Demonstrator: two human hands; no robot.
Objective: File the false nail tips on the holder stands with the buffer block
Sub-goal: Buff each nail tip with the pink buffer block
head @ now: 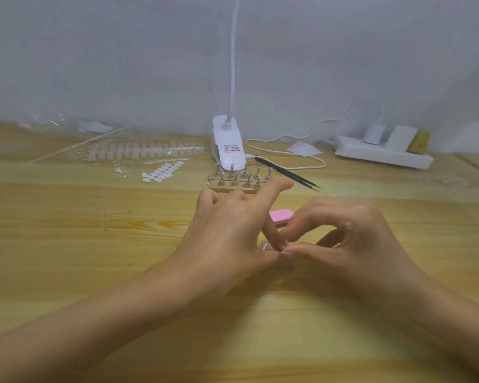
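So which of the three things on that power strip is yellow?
The block at the right end of the power strip; the two plugs left of it are white.

Table (67, 244): pale wood, grain running left to right.
Back middle: white lamp base (228, 145); its cable (288, 150) loops to the right.
Just before the lamp: wood block (224, 188) bearing stands.
Right of the block: black tweezers (288, 174), lying aslant.
Nearer: pink buffer (281, 216), partly hidden.
Back right: power strip (382, 156); paper slip (303, 148) near it.
Back left: nail tip strips (144, 150), white stickers (162, 171), clear wrapper (67, 125).
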